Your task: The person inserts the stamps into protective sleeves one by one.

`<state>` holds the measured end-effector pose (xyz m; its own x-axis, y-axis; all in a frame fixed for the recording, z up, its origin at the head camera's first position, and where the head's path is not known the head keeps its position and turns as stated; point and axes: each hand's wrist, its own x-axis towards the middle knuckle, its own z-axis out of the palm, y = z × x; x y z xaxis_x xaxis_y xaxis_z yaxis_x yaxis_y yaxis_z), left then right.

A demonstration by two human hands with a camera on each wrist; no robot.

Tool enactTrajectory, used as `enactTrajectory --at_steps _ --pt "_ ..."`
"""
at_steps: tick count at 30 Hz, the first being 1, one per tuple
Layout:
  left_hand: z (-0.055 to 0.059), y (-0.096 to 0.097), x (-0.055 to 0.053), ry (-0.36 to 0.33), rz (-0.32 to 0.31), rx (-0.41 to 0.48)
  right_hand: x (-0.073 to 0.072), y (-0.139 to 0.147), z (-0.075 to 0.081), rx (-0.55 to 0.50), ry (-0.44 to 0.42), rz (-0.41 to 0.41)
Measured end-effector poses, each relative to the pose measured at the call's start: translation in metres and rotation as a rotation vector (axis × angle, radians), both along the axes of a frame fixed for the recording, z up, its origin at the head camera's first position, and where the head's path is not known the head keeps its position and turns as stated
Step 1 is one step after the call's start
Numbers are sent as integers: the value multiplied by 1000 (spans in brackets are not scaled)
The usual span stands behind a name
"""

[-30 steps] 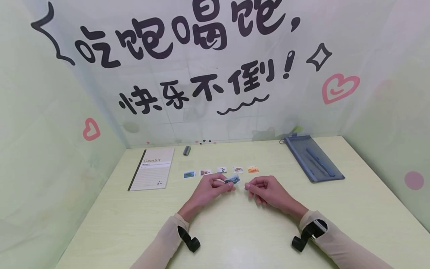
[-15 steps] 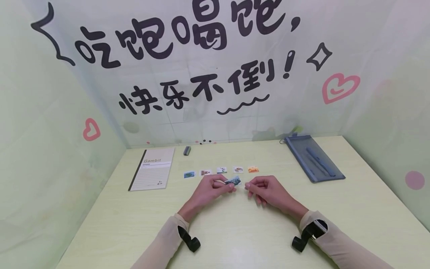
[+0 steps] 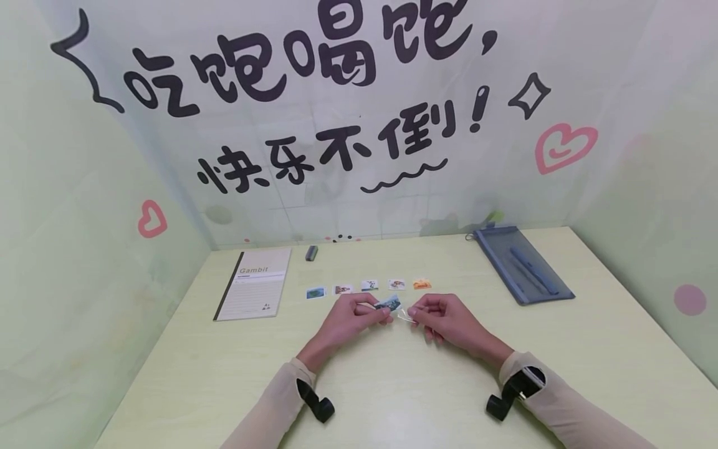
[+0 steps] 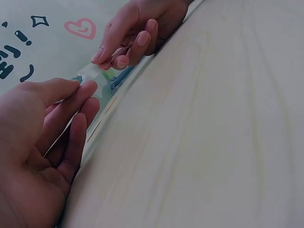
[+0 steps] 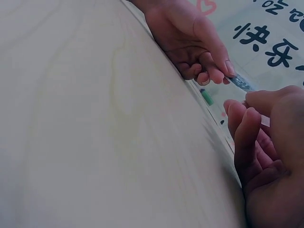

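Above the table [image 3: 392,386], nr the row of small pics [image 3: 369,285], L hand [image 3: 353,316] pinches a blue pic piece [image 3: 391,303]; R hand [image 3: 447,319] pinches clear film [image 3: 405,315], plainer in the gap than a sec ago, so prob. separating from the pic; contact unclear.

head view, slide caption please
Left hand holding a small picture, right hand a clear film, five more pictures in a row beyond.

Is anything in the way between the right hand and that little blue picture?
Only a clear piece of film, which the right hand itself pinches, shows in the gap beside the small blue picture held by the left hand. Whether film and picture touch, I can't tell. Nothing else visible stands between them.
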<state>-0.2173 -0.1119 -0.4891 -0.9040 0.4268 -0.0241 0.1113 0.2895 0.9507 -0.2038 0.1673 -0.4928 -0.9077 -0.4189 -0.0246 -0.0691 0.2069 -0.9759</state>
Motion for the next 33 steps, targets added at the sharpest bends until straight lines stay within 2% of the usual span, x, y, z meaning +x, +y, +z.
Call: enactTrajectory --at_steps 9,18,33 --pt "4 -1 1 -28 -28 9 1 -3 2 20 9 -23" --pt "5 -1 2 1 -62 -24 2 -4 3 17 12 -31" --pt "2 0 1 20 -39 -29 3 -3 3 20 11 2"
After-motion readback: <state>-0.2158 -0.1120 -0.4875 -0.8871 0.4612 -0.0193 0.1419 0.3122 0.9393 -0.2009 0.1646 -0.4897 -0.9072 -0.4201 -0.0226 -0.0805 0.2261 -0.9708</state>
